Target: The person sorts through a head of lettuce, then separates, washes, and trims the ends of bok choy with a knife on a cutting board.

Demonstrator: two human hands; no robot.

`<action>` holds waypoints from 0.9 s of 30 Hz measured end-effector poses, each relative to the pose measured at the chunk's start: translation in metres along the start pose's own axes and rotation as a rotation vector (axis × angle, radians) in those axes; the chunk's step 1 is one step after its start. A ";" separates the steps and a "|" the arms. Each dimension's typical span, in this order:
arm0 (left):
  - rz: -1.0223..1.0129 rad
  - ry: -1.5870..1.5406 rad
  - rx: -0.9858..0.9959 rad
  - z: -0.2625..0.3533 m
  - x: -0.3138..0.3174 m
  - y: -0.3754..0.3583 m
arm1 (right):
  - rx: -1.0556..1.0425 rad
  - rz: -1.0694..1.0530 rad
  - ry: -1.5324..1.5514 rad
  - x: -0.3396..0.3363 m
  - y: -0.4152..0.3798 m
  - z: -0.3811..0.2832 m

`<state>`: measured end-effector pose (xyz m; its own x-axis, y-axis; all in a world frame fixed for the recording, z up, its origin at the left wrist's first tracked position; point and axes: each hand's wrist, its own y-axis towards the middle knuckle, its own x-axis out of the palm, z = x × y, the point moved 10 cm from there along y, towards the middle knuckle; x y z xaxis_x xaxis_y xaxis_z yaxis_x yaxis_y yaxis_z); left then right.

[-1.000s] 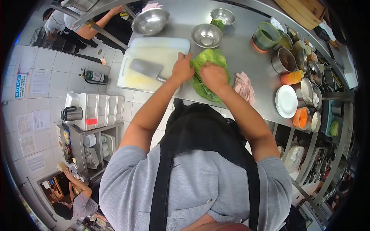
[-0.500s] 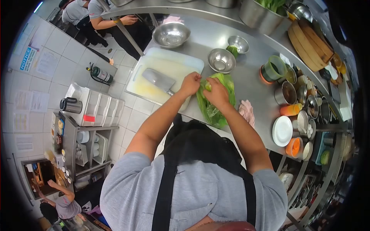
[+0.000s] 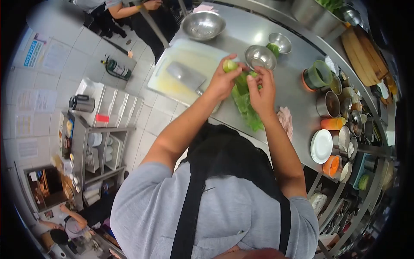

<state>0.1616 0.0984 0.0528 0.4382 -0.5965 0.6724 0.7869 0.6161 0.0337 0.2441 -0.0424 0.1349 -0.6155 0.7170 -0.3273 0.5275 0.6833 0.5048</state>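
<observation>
Over the steel table, my left hand (image 3: 221,83) is closed around a round pale-green fruit (image 3: 230,65) that looks like a lime. Close beside it, my right hand (image 3: 262,93) pinches the upper part of a green plastic bag (image 3: 246,110), which hangs down toward the table's front edge. To the left lies a white cutting board (image 3: 206,52) with a broad cleaver (image 3: 186,75) flat on it, its handle toward my left forearm. A small metal bowl (image 3: 260,57) sits just beyond my fingers, with a second one (image 3: 281,43) behind it holding something green (image 3: 273,48).
A larger metal bowl (image 3: 203,26) stands at the back left. A pink cloth (image 3: 285,122) lies right of my right wrist. White plates (image 3: 321,146), sauce containers and a green tub (image 3: 319,74) line the right side. An overhead shelf (image 3: 297,36) crosses the back. Other people stand farther off.
Both hands have come up off the table with the bag, which is now stretched longer. The green fruit has passed from near my right hand into my left. The camera view has shifted slightly.
</observation>
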 end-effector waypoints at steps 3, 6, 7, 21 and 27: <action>0.028 -0.108 0.122 0.037 -0.016 0.005 | 0.313 -0.289 -0.074 0.030 -0.049 0.069; 0.089 0.025 0.267 0.104 -0.039 0.008 | 0.203 -0.506 -0.280 0.039 -0.087 0.075; 0.110 0.123 0.316 0.130 -0.049 0.011 | 0.235 -0.549 -0.334 0.037 -0.094 0.081; -0.029 1.958 0.385 0.078 -0.162 0.008 | 0.287 -0.415 -0.630 0.019 -0.088 0.086; -0.351 1.533 0.314 -0.026 -0.028 0.024 | 0.305 -0.427 -0.777 0.025 -0.058 0.082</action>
<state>0.1796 0.1158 0.0155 0.4169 -0.5337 -0.7358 0.9064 0.3050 0.2923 0.2458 -0.0528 0.0316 -0.2864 0.2128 -0.9342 0.5456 0.8377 0.0235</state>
